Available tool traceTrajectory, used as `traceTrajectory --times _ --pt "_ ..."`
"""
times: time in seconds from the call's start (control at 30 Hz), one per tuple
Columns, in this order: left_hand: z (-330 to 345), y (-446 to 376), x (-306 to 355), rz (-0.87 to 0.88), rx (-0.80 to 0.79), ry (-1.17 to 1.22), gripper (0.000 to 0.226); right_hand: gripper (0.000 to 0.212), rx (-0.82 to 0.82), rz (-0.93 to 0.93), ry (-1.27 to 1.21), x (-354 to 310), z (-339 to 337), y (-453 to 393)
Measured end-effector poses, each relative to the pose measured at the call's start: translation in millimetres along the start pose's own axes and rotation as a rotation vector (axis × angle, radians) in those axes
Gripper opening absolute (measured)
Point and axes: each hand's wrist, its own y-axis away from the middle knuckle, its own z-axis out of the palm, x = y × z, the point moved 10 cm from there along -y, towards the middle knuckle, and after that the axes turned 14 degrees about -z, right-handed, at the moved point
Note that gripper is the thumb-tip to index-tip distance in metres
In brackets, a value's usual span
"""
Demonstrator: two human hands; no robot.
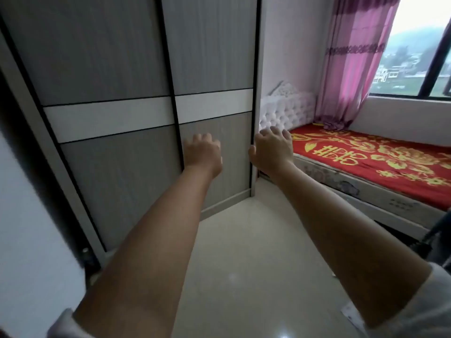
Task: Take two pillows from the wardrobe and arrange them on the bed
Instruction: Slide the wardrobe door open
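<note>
Both hands, left hand (pixel 203 152) and right hand (pixel 272 148), reach empty with loosely curled fingers toward the closed wardrobe (pixel 212 147), pillows unseen, where fingers risk pinching at the sliding door's edge.

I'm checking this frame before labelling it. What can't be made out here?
- Pillows: none in the head view; the closed grey sliding wardrobe doors hide the inside.
- Right hand: grip on the door edge unclear.
- Red and gold bedspread: cut off by the right edge.
</note>
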Motion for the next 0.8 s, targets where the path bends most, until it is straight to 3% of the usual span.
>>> traceTrajectory --times 0.33,0.8 --pt "173.8 -184.0 6.5 0.049 -0.249 -0.051 0.034 0.034 -0.169 0.176 -0.132 42.4 185.4 -146.4" --pt "325.4 -499.0 153.2 0.133 -0.135 -0.006 0.032 0.029 -0.145 0.193 -0.010 229.6 372.2 -403.3"
